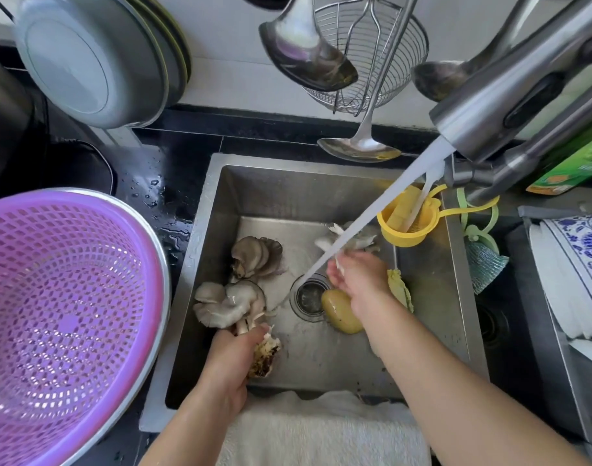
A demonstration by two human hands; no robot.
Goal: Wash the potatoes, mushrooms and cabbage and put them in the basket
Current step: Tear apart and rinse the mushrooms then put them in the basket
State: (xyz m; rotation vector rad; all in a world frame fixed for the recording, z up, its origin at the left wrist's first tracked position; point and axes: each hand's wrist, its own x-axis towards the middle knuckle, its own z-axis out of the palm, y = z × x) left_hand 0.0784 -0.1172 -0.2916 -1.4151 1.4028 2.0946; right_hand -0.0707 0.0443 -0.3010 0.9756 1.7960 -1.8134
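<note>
Rinsing oyster mushrooms in sink, basket not yet filled.
Left hand (234, 351) grip closed on mushroom cluster (227, 306) stem; right hand (351, 275) pinches a mushroom piece (338, 264) under the water stream (372, 216). Risk: torn bits may slip down the drain (309, 297). Sink (321, 183) holds potato (341, 311), cabbage leaf (400, 289), more mushrooms (255, 255); purple basket (65, 314) on bench holds nothing.
</note>
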